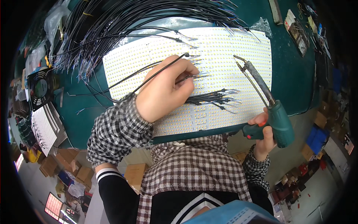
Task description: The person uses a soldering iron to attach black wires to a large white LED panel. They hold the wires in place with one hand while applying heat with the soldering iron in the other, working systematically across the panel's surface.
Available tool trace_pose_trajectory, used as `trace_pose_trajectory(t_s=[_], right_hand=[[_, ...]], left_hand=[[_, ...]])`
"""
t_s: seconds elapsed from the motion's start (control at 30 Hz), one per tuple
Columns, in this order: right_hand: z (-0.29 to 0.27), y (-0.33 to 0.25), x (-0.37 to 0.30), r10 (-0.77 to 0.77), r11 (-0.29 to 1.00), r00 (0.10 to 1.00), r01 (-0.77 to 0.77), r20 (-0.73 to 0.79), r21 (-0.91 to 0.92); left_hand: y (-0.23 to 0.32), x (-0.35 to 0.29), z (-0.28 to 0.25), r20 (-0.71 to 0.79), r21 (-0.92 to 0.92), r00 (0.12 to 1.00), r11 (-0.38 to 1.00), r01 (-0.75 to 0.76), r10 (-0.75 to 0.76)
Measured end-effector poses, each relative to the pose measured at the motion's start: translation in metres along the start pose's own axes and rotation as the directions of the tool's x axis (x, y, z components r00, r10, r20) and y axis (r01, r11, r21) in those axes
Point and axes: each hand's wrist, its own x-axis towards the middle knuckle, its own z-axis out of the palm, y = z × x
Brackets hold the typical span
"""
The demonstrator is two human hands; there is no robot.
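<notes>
My left hand [164, 91] is closed over a white LED panel [231, 44], its thumb and fingertips pinching a thin black cable [199, 76] with stripped coloured ends. Another black cable [160, 71] passes over the back of that hand. To the right, my right hand [265, 136] is wrapped round the grip of a green soldering gun [281, 123]. Its metal tip [238, 61] points up and left above the panel, apart from the cables. Below my left hand lies a bunch of short black cables [214, 98], partly hidden by my fingers.
A large bundle of black cables [149, 11] arches across the back of the green table [289, 71]. At the left sit a black fan [40, 89] and a stack of white panels [46, 127]. Tools and a small tray [296, 33] lie at the far right.
</notes>
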Motion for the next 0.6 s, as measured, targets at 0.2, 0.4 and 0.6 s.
trace_pose_trajectory(t_s=[0.2, 0.4, 0.6], right_hand=[[0.001, 0.000, 0.001, 0.017, 1.000, 1.000, -0.017, 0.004, -0.009], [0.003, -0.003, 0.002, 0.028, 0.999, 1.000, -0.028, 0.011, -0.022], [0.002, -0.003, 0.000, 0.056, 0.998, 0.998, -0.055, 0.024, -0.035]], left_hand=[[0.007, 0.008, -0.010, 0.123, -0.088, 0.988, 0.990, 0.109, -0.098], [0.002, 0.007, -0.003, -0.030, -0.014, 0.996, 0.996, 0.089, -0.090], [0.002, 0.010, 0.002, -0.082, 0.053, 0.993, 0.995, 0.086, -0.082]])
